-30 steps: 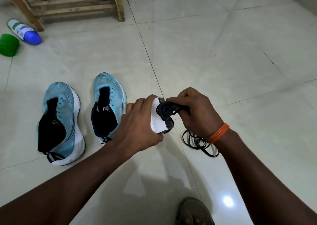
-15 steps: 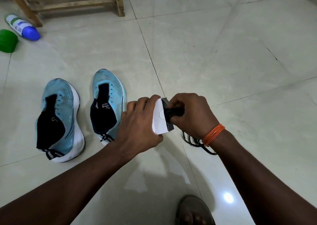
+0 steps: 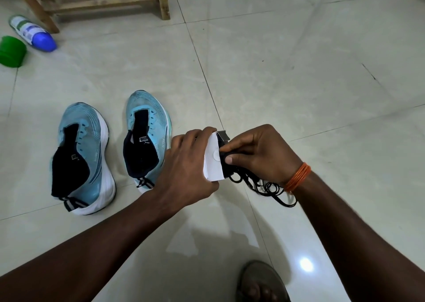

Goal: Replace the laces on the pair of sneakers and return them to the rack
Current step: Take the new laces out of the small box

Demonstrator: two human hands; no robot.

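Two light-blue sneakers with white soles stand side by side on the tiled floor, the left sneaker (image 3: 80, 156) and the right sneaker (image 3: 147, 138), both without laces. My left hand (image 3: 186, 168) grips a small white paper sleeve (image 3: 213, 163). My right hand (image 3: 259, 156) pinches a bundle of black laces (image 3: 226, 156) at the sleeve's open end. More loops of black lace (image 3: 269, 189) lie on the floor under my right wrist, which wears an orange thread band.
A wooden shoe rack (image 3: 101, 0) stands at the top left. A white bottle with a blue cap (image 3: 32, 33) lies next to a green cup (image 3: 11, 52) near it. My sandalled foot (image 3: 262, 283) shows at the bottom edge.
My right hand has drawn the black lace bundle a little further out of the white sleeve. The camera view has shifted slightly; the sneakers have not moved.
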